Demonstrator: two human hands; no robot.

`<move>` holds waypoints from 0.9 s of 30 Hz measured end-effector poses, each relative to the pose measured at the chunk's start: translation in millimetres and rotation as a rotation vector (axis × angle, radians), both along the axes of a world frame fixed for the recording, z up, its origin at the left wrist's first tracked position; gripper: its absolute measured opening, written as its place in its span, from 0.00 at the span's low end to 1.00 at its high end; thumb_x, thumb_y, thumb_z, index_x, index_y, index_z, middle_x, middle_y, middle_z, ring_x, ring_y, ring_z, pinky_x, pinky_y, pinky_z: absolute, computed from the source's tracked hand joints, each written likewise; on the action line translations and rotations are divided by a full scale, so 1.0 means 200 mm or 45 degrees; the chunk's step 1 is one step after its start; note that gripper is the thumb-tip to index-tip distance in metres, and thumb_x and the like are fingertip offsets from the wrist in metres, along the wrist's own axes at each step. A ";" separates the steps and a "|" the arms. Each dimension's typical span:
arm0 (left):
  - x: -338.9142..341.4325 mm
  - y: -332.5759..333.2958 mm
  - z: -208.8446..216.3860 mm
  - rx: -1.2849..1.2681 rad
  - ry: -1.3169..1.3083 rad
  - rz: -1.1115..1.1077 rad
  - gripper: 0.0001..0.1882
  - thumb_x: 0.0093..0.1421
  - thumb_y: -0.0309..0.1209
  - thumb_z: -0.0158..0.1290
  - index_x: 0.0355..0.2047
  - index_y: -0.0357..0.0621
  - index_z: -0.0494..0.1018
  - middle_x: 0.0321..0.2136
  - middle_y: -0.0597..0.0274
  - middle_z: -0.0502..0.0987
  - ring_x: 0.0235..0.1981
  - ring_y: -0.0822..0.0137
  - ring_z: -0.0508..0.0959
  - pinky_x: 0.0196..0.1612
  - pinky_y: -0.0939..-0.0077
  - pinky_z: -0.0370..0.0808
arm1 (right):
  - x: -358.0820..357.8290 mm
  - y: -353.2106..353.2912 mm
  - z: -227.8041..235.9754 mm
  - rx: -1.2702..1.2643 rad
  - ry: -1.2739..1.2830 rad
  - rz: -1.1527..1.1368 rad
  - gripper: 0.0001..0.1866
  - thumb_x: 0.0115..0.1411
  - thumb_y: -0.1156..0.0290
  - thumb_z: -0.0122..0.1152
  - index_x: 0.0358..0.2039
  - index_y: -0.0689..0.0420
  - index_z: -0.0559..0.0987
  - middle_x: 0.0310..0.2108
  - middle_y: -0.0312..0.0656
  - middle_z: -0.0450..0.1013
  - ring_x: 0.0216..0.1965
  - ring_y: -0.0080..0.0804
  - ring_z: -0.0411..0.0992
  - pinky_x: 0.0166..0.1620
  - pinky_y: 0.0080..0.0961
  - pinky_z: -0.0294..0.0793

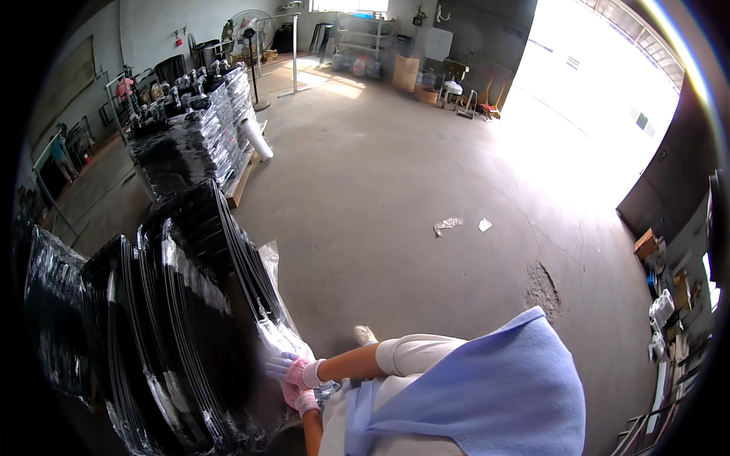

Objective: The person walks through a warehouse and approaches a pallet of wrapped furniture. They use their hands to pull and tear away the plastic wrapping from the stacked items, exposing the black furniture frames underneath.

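Both my hands wear pink-and-white work gloves and are close together at the near right edge of a row of upright black panels [201, 304]. My right hand [293, 368] has its fingers stretched out against the clear plastic wrap [280, 334] along that edge; they are slightly blurred. Just below it, my left hand [296, 397] is close to the same edge. Its fingers are hidden behind the wrap and the panels. The panels stand on edge in several thin bundles, partly covered in shiny film.
Beyond the panels, a wrapped stack of black parts [190, 144] sits on a wooden pallet [242, 182], with a white roll [257, 140] leaning on it. Scraps of film [448, 226] and a rough patch [542, 290] mark the concrete floor. Boxes [646, 244] line the right wall.
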State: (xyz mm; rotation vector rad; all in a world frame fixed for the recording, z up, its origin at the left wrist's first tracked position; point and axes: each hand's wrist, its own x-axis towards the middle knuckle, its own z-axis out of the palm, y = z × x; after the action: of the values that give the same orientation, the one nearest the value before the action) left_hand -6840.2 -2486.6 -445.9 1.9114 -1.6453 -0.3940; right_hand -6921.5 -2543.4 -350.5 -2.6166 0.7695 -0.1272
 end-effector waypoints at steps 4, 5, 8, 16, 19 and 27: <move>-0.02 -0.02 0.10 0.389 -0.024 -0.025 0.23 0.51 0.40 0.52 0.44 0.42 0.65 0.40 0.55 0.72 0.42 0.63 0.71 0.44 0.74 0.68 | 0.02 -0.01 -0.07 0.033 0.058 0.101 0.35 0.47 0.64 0.50 0.58 0.47 0.55 0.61 0.38 0.49 0.63 0.41 0.44 0.61 0.45 0.44; -0.02 -0.01 0.14 0.398 -0.040 0.037 0.23 0.51 0.40 0.52 0.44 0.42 0.65 0.40 0.55 0.72 0.42 0.63 0.71 0.44 0.73 0.68 | 0.04 -0.02 -0.08 0.039 0.060 0.122 0.35 0.47 0.64 0.50 0.58 0.47 0.55 0.61 0.38 0.49 0.63 0.41 0.44 0.61 0.45 0.44; -0.04 0.01 0.19 0.381 -0.069 0.128 0.22 0.50 0.40 0.52 0.43 0.42 0.65 0.39 0.55 0.72 0.42 0.63 0.71 0.43 0.73 0.68 | 0.03 -0.03 -0.10 0.055 0.071 0.162 0.36 0.46 0.64 0.50 0.58 0.47 0.55 0.61 0.38 0.49 0.63 0.41 0.44 0.61 0.45 0.44; -0.07 0.00 0.22 0.376 -0.099 0.197 0.22 0.50 0.41 0.52 0.42 0.42 0.66 0.39 0.54 0.72 0.41 0.61 0.72 0.43 0.72 0.68 | -0.04 -0.07 -0.07 0.062 0.092 0.202 0.36 0.45 0.63 0.50 0.58 0.46 0.55 0.61 0.38 0.49 0.63 0.40 0.44 0.61 0.46 0.44; -0.08 -0.02 0.23 0.381 -0.107 0.208 0.22 0.50 0.41 0.52 0.42 0.42 0.66 0.38 0.54 0.72 0.41 0.61 0.72 0.42 0.71 0.68 | -0.06 -0.09 -0.06 0.061 0.090 0.206 0.37 0.45 0.63 0.50 0.58 0.46 0.55 0.61 0.38 0.49 0.63 0.40 0.44 0.61 0.47 0.44; -0.08 -0.03 0.24 0.395 -0.123 0.219 0.21 0.50 0.41 0.52 0.41 0.42 0.67 0.38 0.53 0.72 0.40 0.60 0.72 0.41 0.70 0.68 | -0.09 -0.10 -0.11 0.094 0.064 0.219 0.38 0.44 0.62 0.51 0.58 0.46 0.55 0.61 0.37 0.49 0.63 0.39 0.44 0.61 0.48 0.44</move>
State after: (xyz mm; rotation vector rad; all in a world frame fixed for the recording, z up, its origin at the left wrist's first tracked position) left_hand -6856.5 -2491.7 -397.2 2.3142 -1.5343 -0.5185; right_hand -6939.2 -2564.3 -371.9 -2.6101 0.5511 0.0159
